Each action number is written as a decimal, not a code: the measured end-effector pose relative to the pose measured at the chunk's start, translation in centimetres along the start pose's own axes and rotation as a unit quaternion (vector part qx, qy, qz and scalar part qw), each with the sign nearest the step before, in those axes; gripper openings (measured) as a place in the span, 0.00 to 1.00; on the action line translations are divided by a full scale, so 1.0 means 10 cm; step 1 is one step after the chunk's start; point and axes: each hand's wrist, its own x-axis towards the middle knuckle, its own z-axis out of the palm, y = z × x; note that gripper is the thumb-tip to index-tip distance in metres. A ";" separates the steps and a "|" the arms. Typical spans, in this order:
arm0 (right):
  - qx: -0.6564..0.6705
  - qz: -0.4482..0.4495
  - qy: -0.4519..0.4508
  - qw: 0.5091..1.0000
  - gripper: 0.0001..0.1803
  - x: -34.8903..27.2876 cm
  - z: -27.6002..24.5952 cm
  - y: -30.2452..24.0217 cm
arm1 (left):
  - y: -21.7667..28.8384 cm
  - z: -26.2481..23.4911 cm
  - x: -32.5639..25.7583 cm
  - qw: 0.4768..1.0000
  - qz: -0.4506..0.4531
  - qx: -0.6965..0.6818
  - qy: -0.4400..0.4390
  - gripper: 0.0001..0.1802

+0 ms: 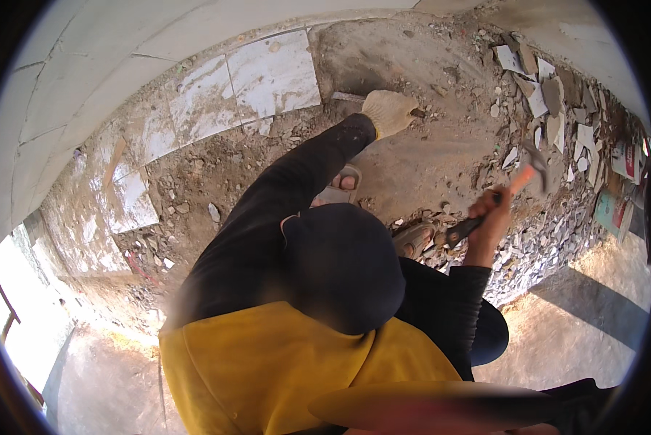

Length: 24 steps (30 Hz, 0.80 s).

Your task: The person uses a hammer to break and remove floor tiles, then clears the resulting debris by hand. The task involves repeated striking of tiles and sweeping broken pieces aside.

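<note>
1. While your right hand (491, 216) clamps its fingers on the hammer (521, 179), your gloved left hand (388, 116) closes around a metal bar (349, 97), its end just beside the whitish tiles (273, 76).
2. Looks partway: ground (412, 167) bared ahead, tiles left along the wall (101, 65).
3. Broken shards (537, 100) heaped right, loose.
4. Packages (625, 161), far right; contents hidden.

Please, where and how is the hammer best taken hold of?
Probably by the black grip, coming from the body side: the hammer slants, its metal head pointing away to the upper right, and the grip's end sticks out behind the right hand, which closes near the orange shaft.
</note>
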 end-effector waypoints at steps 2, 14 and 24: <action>0.073 -0.141 0.166 0.973 0.21 0.04 -0.01 -0.33 | 0.01 0.00 -0.01 1.000 -0.004 -0.001 0.002 0.17; -0.025 0.061 -0.093 0.993 0.19 -0.05 0.20 0.46 | -0.05 0.08 -0.04 0.999 0.015 -0.008 -0.037 0.17; 0.070 -0.006 0.066 0.995 0.22 -0.09 0.23 0.23 | 0.32 -0.07 -0.33 0.991 0.119 0.061 -0.013 0.10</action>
